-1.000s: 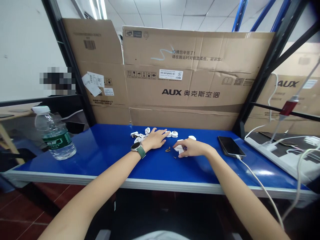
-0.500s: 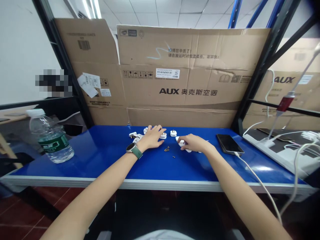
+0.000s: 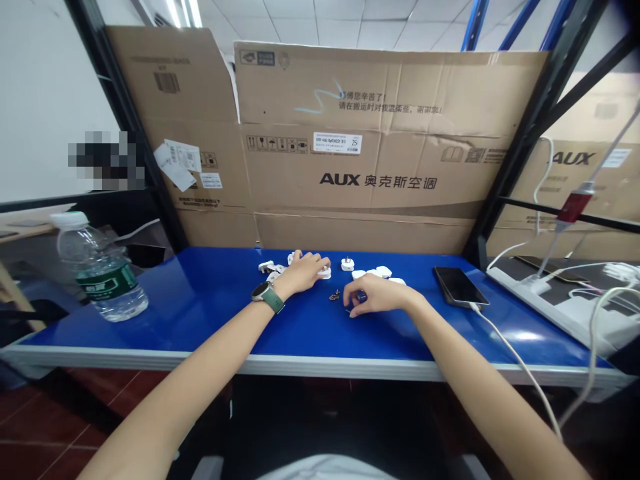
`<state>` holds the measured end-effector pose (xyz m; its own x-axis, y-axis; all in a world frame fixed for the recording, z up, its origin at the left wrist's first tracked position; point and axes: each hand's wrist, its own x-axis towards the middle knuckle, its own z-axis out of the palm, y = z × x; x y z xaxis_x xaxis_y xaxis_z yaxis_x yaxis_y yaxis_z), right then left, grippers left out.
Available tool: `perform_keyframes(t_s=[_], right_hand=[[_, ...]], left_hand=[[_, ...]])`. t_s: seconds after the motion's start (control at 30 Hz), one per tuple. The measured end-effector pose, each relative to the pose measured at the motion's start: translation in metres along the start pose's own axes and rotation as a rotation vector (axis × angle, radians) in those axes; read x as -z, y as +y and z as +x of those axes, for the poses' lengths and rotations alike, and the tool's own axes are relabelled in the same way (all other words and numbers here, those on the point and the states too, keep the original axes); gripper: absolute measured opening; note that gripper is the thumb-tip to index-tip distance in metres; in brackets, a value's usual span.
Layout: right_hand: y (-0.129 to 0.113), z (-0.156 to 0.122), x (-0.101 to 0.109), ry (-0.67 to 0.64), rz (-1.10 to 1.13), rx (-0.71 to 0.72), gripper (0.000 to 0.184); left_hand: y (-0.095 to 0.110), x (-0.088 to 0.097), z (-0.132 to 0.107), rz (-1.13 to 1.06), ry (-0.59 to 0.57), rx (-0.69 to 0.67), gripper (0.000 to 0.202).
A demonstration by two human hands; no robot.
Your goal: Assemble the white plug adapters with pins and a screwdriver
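My left hand (image 3: pixel 304 271), with a green-strapped watch (image 3: pixel 264 295) on its wrist, rests on a white plug part (image 3: pixel 325 272) among several white plug parts (image 3: pixel 273 268) on the blue table (image 3: pixel 210 300). Its fingers curl over that part. My right hand (image 3: pixel 373 297) lies just right of a few small dark screws (image 3: pixel 335 295), its fingertips pinched together near one screw; whether it holds anything I cannot make out. More white plug parts (image 3: pixel 380 272) sit just behind it, and one stands alone (image 3: pixel 347 265).
A water bottle (image 3: pixel 100 270) stands at the table's left. A black phone (image 3: pixel 457 285) on a white cable lies to the right, beside a white power strip (image 3: pixel 560 307). Large cardboard boxes (image 3: pixel 375 153) wall off the back. Black shelf posts stand at both sides.
My right hand has drawn back from the white plug parts toward the screws and closed into a pinch. The left hand has curled slightly over its plug part.
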<state>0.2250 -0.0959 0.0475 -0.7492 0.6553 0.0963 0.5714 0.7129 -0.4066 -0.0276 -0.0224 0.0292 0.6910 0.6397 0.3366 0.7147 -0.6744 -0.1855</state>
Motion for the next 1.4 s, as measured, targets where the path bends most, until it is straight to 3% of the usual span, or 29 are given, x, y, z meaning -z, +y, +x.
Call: perform_keyframes(t_s=[0.1, 0.2, 0.33, 0.43, 0.53, 0.6, 0.7, 0.83, 0.97, 1.1, 1.4], right_hand=[[0.003, 0.007, -0.01, 0.011, 0.013, 0.04, 0.008], [0.006, 0.013, -0.019, 0.075, -0.028, 0.059, 0.012], [0.008, 0.017, -0.026, 0.216, -0.154, 0.022, 0.017], [0.008, 0.017, -0.024, 0.378, -0.154, 0.013, 0.01], [0.007, 0.016, -0.014, 0.619, 0.073, 0.028, 0.008], [0.004, 0.014, -0.005, 0.701, 0.418, 0.029, 0.014], [-0.007, 0.008, 0.006, 0.679, 1.025, 0.123, 0.02], [-0.024, 0.0, 0.012, 0.587, 1.34, 0.246, 0.023], [-0.033, 0.003, 0.003, 0.46, 1.408, 0.249, 0.044], [-0.035, 0.013, -0.011, 0.318, 1.344, 0.232, 0.046], [-0.038, 0.017, -0.016, 0.304, 1.384, 0.25, 0.042]], left_hand=[[0.0, 0.001, -0.001, -0.018, -0.009, 0.003, 0.025], [-0.001, 0.003, -0.003, -0.079, -0.013, 0.017, 0.024], [-0.004, 0.011, -0.006, -0.25, 0.038, 0.03, 0.033], [-0.006, 0.024, -0.01, -0.439, 0.046, -0.023, 0.049], [-0.003, 0.04, -0.015, -0.605, -0.017, -0.164, 0.04], [0.002, 0.047, -0.017, -0.726, -0.129, -0.254, 0.039], [0.012, 0.047, -0.016, -0.891, -0.324, -0.302, 0.047], [0.025, 0.034, -0.012, -0.971, -0.49, -0.283, 0.058], [0.034, 0.025, -0.009, -0.944, -0.455, -0.265, 0.057], [0.036, 0.024, -0.011, -0.954, -0.452, -0.235, 0.056], [0.035, 0.024, -0.012, -0.95, -0.459, -0.255, 0.056]])
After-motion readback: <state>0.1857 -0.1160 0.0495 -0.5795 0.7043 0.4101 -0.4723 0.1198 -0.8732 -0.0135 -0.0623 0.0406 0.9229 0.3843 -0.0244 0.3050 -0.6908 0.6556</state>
